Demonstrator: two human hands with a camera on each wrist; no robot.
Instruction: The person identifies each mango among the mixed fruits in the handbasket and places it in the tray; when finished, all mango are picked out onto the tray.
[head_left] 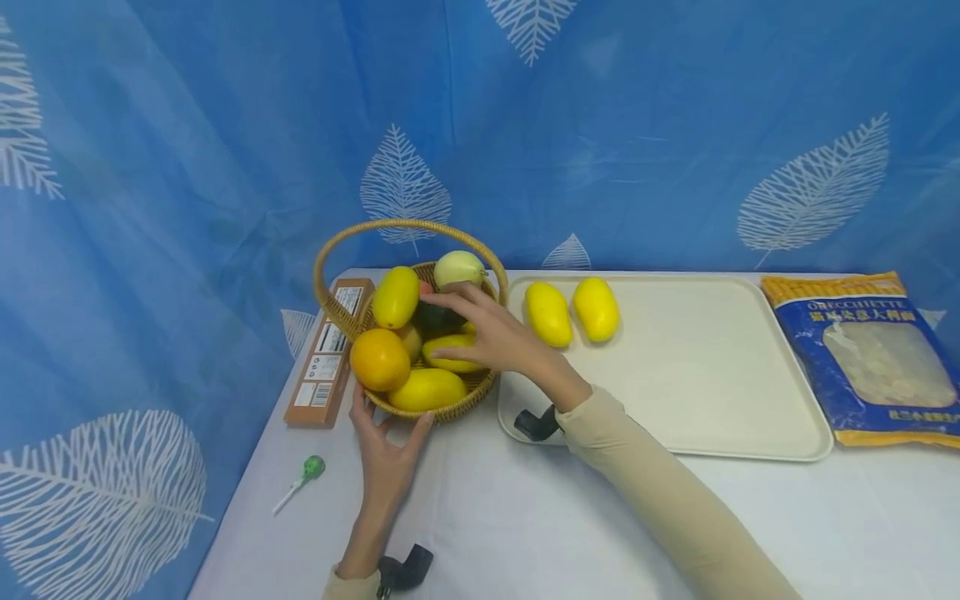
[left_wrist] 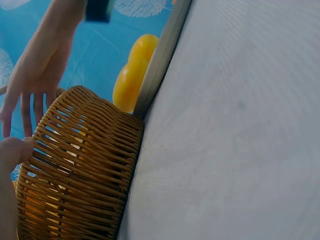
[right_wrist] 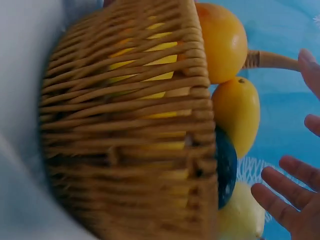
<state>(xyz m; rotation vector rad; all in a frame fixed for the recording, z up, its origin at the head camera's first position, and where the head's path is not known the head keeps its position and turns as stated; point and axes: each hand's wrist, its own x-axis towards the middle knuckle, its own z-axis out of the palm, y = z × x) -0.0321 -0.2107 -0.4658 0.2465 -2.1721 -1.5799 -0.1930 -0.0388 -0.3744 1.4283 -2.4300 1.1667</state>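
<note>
A wicker basket (head_left: 483, 392) with a tall hoop handle holds several fruits. An orange (head_left: 380, 360) sits at its near left, with a yellow mango (head_left: 427, 390) beside it and another mango (head_left: 397, 297) higher up. Farther back lies a pale green fruit (head_left: 459, 268); a dark green fruit (right_wrist: 226, 167) shows in the right wrist view. At the near side, my left hand (head_left: 386, 458) grips the basket, its thumb (left_wrist: 22, 149) at the rim. My right hand (head_left: 487, 329) reaches over the fruit with fingers spread, nothing held between them.
Right of the basket, a cream tray (head_left: 697, 375) carries two yellow mangoes (head_left: 548, 314). A blue pasta bag (head_left: 870, 358) lies at the far right. Left of the basket are a brown box (head_left: 327, 354) and a green lollipop (head_left: 312, 467). A blue leaf-patterned curtain (head_left: 637, 125) hangs behind.
</note>
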